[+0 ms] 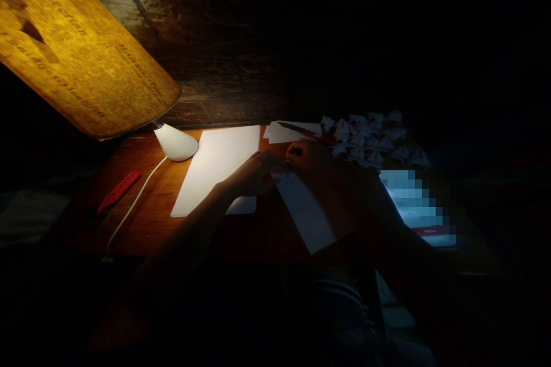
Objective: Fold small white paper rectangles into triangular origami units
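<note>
A narrow strip of white paper (306, 215) slants across the dark wooden table, its far end up at my fingers. My left hand (253, 173) reaches over the edge of a white paper stack (224, 160), fingers closed at that end of the strip. Just right of it, my right hand (307, 153) is curled, with thumb and fingertips pinched at the same end. Deep shadow hides the exact grip. Behind my right hand lie scissors with red handles (325, 139), blades resting on smaller white paper pieces (284, 133).
Many small folded paper shapes (370, 140) are heaped at the back right. A lit screen (417, 206) lies near my right forearm. At left stand a lamp base (176, 142) with a printed shade (86, 57), a white cord (135, 206) and a red-handled tool (119, 190).
</note>
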Available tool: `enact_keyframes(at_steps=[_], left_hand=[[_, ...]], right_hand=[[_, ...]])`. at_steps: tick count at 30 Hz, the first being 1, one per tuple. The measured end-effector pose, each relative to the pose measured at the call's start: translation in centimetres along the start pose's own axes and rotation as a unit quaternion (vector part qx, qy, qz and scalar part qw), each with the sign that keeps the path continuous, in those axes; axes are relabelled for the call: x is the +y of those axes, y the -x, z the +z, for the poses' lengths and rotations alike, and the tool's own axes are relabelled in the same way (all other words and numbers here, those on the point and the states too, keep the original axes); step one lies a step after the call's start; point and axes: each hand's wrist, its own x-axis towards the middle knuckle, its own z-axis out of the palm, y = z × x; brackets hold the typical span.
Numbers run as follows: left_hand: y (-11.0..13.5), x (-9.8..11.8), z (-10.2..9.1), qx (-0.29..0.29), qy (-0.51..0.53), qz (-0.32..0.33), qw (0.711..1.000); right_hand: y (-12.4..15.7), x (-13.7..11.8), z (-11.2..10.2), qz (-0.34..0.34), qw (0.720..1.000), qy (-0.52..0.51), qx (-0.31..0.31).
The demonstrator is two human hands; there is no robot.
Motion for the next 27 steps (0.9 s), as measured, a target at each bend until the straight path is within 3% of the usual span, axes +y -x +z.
enact_keyframes(at_steps=[14, 27], left_hand=[[0.12, -0.42, 0.11, -0.008, 0.004, 0.008, 1.0], [0.01, -0.26, 0.14, 0.003, 0.016, 0.011, 1.0]], right_hand=[[0.09, 0.65, 0.15, -0.035, 0.999, -0.017, -0.009], [0.08, -0.09, 0.13, 0.009, 0.999, 0.03, -0.008]])
